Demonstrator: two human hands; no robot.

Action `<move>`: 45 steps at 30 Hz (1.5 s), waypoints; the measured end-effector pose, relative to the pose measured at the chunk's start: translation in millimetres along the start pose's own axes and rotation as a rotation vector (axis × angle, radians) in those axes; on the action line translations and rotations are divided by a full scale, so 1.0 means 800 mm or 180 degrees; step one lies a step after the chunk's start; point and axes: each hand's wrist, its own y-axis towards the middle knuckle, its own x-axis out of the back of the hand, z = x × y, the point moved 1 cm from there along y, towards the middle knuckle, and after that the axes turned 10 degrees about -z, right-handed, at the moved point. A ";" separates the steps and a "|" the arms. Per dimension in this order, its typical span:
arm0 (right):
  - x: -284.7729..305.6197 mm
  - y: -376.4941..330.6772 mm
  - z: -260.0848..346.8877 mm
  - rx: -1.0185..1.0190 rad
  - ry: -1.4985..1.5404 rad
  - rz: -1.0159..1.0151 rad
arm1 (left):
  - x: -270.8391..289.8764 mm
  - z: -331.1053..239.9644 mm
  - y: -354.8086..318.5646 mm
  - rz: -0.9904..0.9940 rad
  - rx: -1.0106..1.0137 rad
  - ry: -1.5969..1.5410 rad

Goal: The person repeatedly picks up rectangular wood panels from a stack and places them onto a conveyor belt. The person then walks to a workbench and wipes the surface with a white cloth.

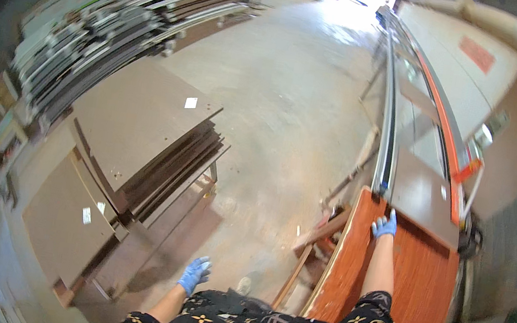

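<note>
My right hand, in a blue glove, reaches forward over a reddish-brown wood-grain table. Its fingers stretch out to touch the near-left corner of a greyish-brown panel. That panel lies flat, partly on the table and partly on the long machine bed beyond it. Hanging low at my left side, my gloved left hand holds nothing, its fingers loosely apart. It is nearest to the stacked brown panels on the left.
An orange rail runs along the right of the machine bed, beside a large pale cabinet. Racks of long boards stand at the far left. Wooden supports stick out left of the table. Concrete floor lies between.
</note>
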 end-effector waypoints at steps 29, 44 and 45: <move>0.407 -0.260 -0.039 0.3144 -0.2932 -0.2147 | -0.247 -0.017 0.020 0.2108 0.0598 0.1339; 0.424 -0.321 -0.104 0.0343 -0.0505 -0.0864 | -0.209 -0.061 0.024 0.2249 -0.1288 0.2337; 0.396 -0.329 -0.101 0.0334 -0.0708 -0.0634 | -0.189 -0.082 0.016 0.2084 -0.1340 0.2171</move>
